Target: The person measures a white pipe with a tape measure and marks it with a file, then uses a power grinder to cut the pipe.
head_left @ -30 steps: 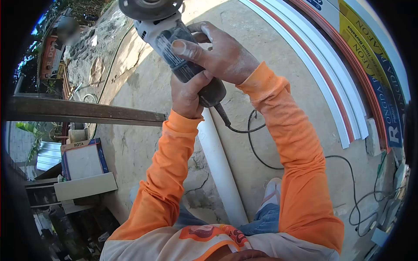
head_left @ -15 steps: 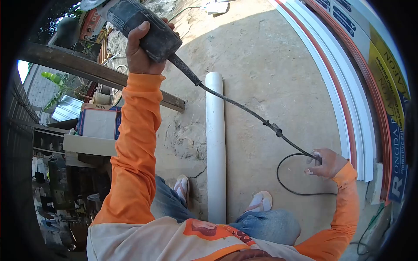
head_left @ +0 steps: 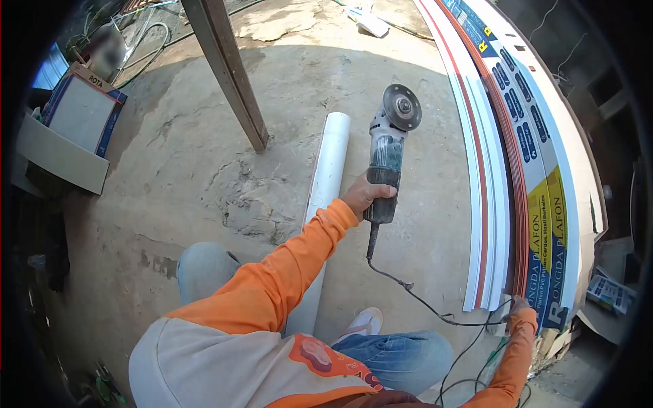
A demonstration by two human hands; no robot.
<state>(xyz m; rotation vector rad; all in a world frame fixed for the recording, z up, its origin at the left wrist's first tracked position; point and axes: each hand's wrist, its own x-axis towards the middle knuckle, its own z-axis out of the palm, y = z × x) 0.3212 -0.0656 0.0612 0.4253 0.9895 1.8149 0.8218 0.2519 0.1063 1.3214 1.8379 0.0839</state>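
Observation:
My left hand (head_left: 368, 196) is wrapped round the black rear body of an angle grinder (head_left: 386, 160). The grinder's disc (head_left: 403, 107) is at the far end, with its face and centre nut turned up toward me. From its rear runs a black power cord (head_left: 425, 299) toward the lower right. There my right hand (head_left: 520, 307) is closed on the cord, beside the ends of the white strips; its fingers are partly hidden. A white pipe (head_left: 328, 163) lies on the concrete to the left of the grinder, partly covered by my left sleeve.
White strips with a red-brown stripe (head_left: 479, 204) lie along the right, beside long printed PVC ceiling-panel boxes (head_left: 544, 224). A brown post (head_left: 228, 75) stands at upper left. A ROTA carton (head_left: 81, 112) is at far left. Loose cord loops (head_left: 469, 367) lie near my right arm.
My left hand has brought the grinder from the upper left to above the floor right of the pipe. My right hand has moved down with the cord. My view has turned right.

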